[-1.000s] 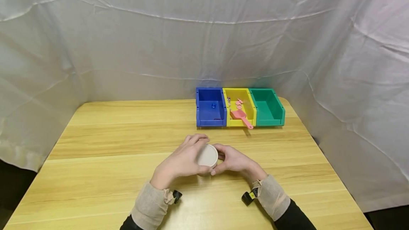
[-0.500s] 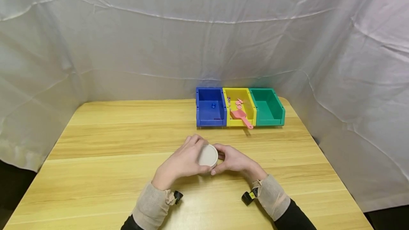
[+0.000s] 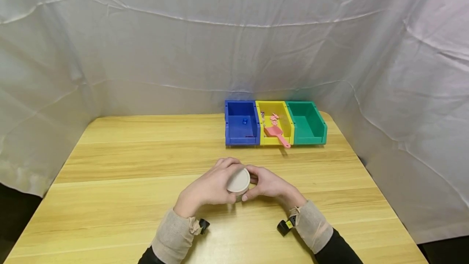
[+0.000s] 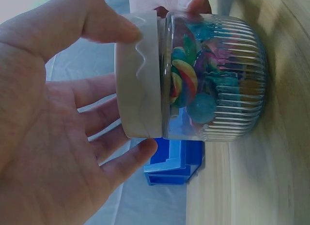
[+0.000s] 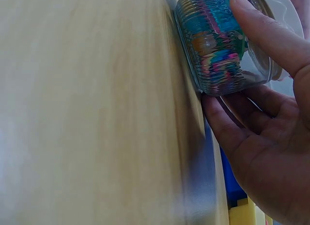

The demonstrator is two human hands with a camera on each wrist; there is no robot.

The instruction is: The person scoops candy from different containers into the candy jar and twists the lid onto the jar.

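A small ribbed clear jar full of colourful sweets stands on the wooden table, capped by a white lid. My left hand grips the lid from the left, thumb and fingers curled round its rim. My right hand holds the jar's glass body from the right, fingers wrapped round its side. In the head view the hands hide most of the jar.
Three bins stand in a row at the table's far side: blue, yellow and green. A pink scoop and small pink pieces lie in the yellow bin. White cloth hangs behind and on both sides.
My left hand's fingers have shifted a little round the lid, as if turning it. The jar and right hand stay where they were.
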